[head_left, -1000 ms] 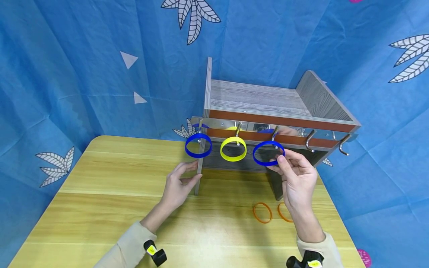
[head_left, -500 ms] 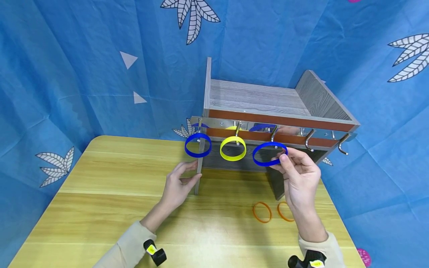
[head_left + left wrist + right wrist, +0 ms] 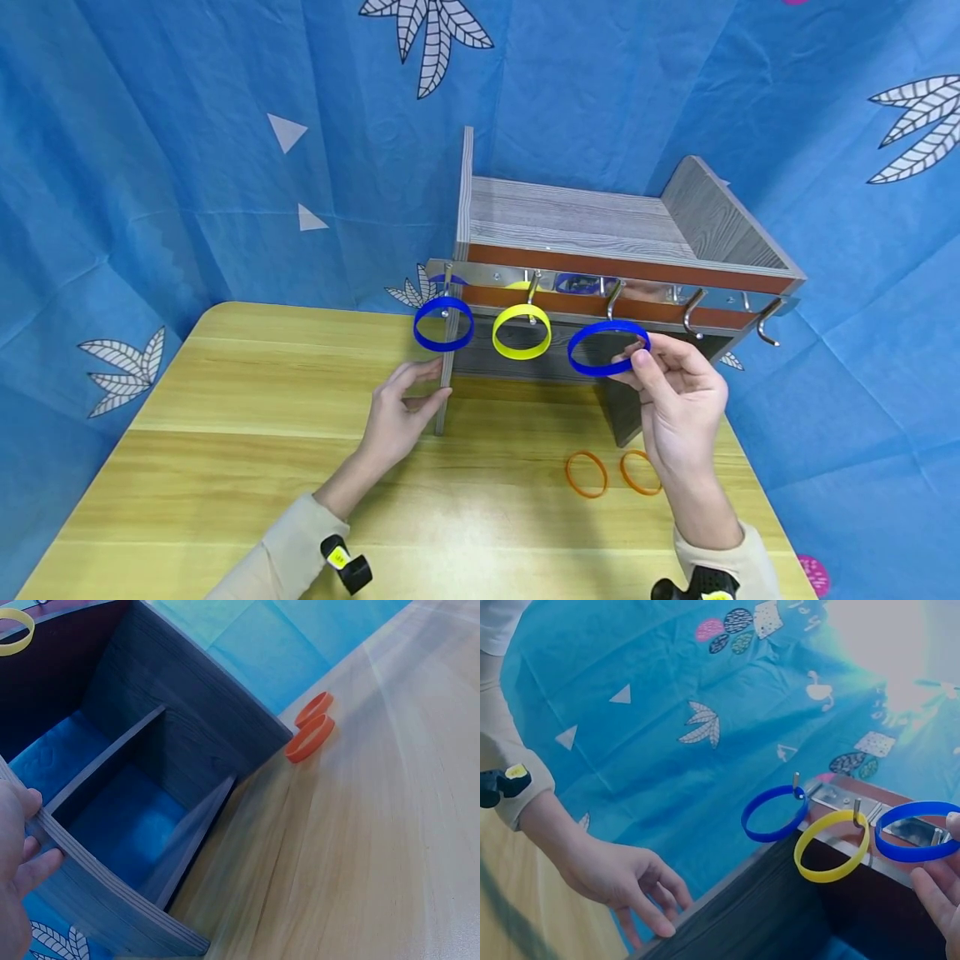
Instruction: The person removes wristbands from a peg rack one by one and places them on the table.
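Note:
My right hand [image 3: 684, 408] pinches a blue silicone wristband [image 3: 600, 371] between thumb and fingers, at the third hook [image 3: 614, 298] of a metal hook rail. In the head view the band's upper rim overlaps that hook's tip. A second blue wristband [image 3: 444, 347] hangs on the leftmost hook, and a yellow wristband [image 3: 521, 356] on the one beside it. Lower left, my left hand [image 3: 397, 412] grips the front edge of the side panel [image 3: 120, 883] of a grey wooden shelf [image 3: 570, 218], thumb and fingers on either side.
Two orange wristbands [image 3: 592, 496] [image 3: 311, 741] lie on the wooden table [image 3: 247, 400] near the shelf's right foot. Bare hooks [image 3: 693, 312] continue along the rail to the right. A blue patterned cloth [image 3: 225, 167] hangs behind the table.
My right hand has shifted slightly right and down with the blue wristband, whose upper rim now covers the hook's tip. My left hand stays on the shelf's side panel.

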`<state>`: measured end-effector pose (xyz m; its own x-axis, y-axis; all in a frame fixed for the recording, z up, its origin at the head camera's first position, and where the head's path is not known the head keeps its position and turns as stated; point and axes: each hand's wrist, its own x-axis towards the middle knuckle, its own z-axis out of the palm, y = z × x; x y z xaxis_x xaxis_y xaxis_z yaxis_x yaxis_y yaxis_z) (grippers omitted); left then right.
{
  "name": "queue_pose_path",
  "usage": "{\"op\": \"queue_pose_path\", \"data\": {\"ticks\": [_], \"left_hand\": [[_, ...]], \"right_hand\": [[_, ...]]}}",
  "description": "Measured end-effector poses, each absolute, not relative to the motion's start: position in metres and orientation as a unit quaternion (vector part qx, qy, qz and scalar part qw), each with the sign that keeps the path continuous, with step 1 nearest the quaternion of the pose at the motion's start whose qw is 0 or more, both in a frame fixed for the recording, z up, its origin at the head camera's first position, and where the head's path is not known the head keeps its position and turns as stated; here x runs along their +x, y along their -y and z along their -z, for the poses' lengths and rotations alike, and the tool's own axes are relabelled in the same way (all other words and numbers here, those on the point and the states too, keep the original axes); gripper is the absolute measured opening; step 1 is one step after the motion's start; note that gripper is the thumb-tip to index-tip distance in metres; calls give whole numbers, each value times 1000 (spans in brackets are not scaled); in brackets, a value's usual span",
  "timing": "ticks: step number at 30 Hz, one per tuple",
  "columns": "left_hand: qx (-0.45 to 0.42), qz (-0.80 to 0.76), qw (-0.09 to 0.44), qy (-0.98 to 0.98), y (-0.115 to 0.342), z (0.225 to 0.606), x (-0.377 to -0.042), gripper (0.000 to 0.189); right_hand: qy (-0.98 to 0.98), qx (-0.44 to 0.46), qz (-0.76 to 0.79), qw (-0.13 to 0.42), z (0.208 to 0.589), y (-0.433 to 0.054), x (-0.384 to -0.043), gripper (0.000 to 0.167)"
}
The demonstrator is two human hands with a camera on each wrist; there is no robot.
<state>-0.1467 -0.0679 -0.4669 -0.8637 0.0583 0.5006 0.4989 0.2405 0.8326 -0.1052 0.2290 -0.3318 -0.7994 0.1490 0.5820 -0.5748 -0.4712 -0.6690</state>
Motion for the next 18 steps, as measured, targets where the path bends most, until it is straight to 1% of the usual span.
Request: {"op": "queue_pose_path", "data": {"ticks": [6,18], "left_hand": [[-181,585,189,767,68,468,-147,38],[-181,587,184,767,68,467,-146,39]], "right_hand": [[457,243,-828,215,333,-230,-100,24],[482,230,-825,185,346,-230,-89,30]]}}
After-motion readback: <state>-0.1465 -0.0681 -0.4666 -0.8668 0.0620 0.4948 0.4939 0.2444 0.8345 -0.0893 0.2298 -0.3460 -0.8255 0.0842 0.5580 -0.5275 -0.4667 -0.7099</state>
